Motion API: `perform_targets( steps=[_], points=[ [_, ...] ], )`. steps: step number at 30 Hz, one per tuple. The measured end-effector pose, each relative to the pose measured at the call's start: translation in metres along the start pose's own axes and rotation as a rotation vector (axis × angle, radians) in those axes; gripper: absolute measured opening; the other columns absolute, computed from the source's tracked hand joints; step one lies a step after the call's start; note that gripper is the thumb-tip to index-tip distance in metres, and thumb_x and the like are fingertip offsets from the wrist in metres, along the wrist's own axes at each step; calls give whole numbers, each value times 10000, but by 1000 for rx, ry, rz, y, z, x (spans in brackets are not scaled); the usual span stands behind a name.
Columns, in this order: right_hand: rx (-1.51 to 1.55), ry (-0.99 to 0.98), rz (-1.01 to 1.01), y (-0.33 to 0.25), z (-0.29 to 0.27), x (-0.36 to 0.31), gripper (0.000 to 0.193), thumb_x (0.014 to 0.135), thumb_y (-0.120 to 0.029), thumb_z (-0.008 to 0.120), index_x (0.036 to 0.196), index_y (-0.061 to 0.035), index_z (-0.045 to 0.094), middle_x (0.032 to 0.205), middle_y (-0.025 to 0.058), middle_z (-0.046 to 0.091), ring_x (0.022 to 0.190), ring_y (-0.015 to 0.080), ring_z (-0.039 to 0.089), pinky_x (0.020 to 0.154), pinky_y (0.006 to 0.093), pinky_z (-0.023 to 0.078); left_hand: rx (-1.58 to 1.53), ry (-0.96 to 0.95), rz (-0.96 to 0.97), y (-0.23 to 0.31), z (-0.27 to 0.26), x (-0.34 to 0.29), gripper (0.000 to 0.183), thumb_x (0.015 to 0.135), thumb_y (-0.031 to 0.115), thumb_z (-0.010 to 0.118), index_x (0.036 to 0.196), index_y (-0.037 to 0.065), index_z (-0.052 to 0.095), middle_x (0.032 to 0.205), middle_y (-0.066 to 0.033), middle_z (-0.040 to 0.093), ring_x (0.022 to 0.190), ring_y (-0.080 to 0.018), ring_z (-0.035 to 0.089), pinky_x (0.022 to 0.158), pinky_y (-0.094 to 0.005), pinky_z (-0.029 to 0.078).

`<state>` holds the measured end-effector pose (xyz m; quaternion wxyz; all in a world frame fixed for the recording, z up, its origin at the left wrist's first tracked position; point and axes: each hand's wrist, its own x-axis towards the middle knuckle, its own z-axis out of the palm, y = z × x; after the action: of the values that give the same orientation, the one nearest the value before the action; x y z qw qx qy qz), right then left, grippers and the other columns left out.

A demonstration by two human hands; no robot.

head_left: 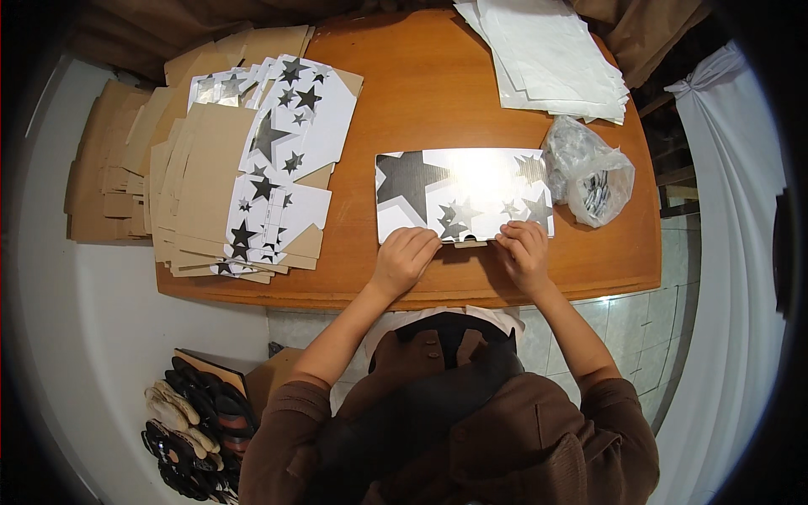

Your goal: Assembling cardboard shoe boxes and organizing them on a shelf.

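Note:
A flat white cardboard sheet printed with black and grey stars (463, 192) lies on the round wooden table (421, 101) in front of me. My left hand (404, 257) presses with curled fingers on the sheet's near edge at the left. My right hand (523, 251) presses on the same edge further right, fingers bent down over it. A small brown flap of the sheet shows between the two hands.
A pile of flat brown and star-printed cardboard cut-outs (244, 160) covers the table's left side. White paper sheets (551, 55) lie stacked at the back right. A clear plastic bag of small dark parts (589, 172) sits right of the sheet. Sandals (194, 429) lie on the floor.

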<state>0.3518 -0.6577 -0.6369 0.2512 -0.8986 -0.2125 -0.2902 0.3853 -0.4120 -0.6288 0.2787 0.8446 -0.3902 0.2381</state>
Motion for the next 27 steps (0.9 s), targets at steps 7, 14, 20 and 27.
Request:
perform_targets(
  steps=[7, 14, 20, 27],
  points=[
    [-41, -73, 39, -4, -2, -3, 200, 694, -107, 730, 850, -84, 609, 939, 34, 615, 954, 209, 578, 901, 406, 368, -5, -25, -54, 3, 2, -3, 165, 711, 92, 666, 860, 48, 613, 922, -52, 598, 853, -207, 577, 734, -337, 457],
    [-49, -140, 21, -21, 3, -6, 237, 694, -210, 736, 898, -147, 634, 1057, 48, 572, 1047, 219, 524, 981, 492, 289, 14, -64, -43, 15, 9, 1, 188, 719, 172, 705, 886, 117, 636, 947, -38, 564, 881, -228, 536, 791, -389, 398],
    [-43, -149, 12, -21, 3, -5, 203, 689, -194, 720, 866, -146, 632, 1064, 47, 573, 1050, 226, 521, 986, 499, 288, -11, -88, -29, 18, 13, -1, 161, 729, 176, 677, 866, 109, 625, 981, -31, 566, 939, -206, 529, 826, -383, 397],
    [-44, -148, 10, -23, 4, -4, 192, 685, -197, 689, 856, -139, 624, 1055, 50, 579, 1042, 226, 528, 990, 525, 288, 7, 10, -26, 23, 24, -5, 162, 730, 129, 686, 862, 63, 620, 1034, -67, 540, 981, -240, 501, 858, -384, 388]
  ],
)
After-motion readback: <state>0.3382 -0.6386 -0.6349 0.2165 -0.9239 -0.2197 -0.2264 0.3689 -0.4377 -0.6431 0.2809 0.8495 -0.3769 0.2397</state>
